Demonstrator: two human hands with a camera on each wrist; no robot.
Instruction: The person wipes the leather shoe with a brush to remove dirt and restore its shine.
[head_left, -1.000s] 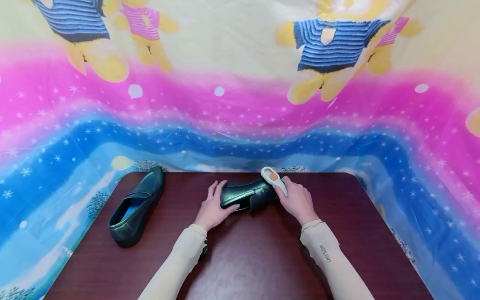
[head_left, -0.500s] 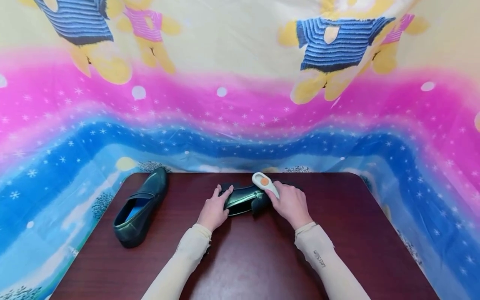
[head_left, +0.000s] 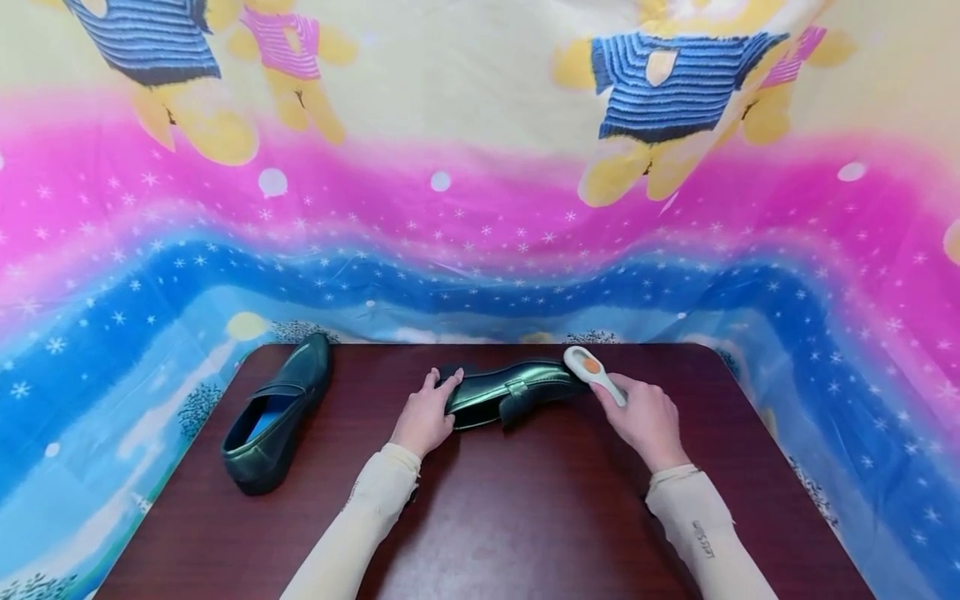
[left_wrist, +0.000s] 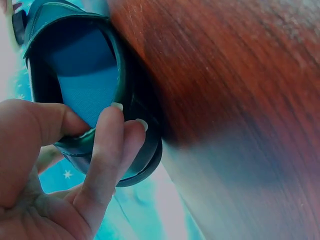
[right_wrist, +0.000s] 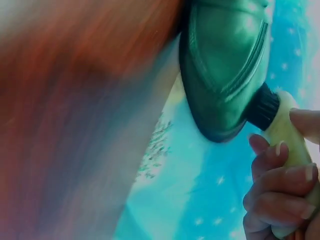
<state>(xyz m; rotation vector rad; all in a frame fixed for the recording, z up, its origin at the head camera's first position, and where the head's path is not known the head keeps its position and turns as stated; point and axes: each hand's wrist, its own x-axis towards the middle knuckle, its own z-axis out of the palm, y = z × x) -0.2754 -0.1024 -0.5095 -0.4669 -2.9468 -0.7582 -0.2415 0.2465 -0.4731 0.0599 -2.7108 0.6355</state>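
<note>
A dark green-black leather loafer [head_left: 483, 388] is tilted on its side near the table's far edge. At its heel, my left hand [head_left: 425, 417] pinches the back rim, the thumb inside over the blue insole [left_wrist: 87, 75] and fingers outside. My right hand [head_left: 647, 419] grips the pale handle of a small shoe brush [head_left: 600, 377], which has an orange spot on its head. In the right wrist view, the brush's black bristles [right_wrist: 264, 107] touch the side of the loafer's toe [right_wrist: 220, 117]. Part of the loafer's heel is covered by my left fingers.
A matching loafer [head_left: 309, 371] stands upright at the table's left side, its toe pointing to the far edge. The dark reddish-brown table [head_left: 510, 517] has rounded far corners. Behind it hangs a printed cloth [head_left: 480, 225] with bears and snowflakes.
My right hand took the brush slightly left along the loafer, then right to its toe. The left hand stays at the heel, where its thumb has drawn in toward the rim.
</note>
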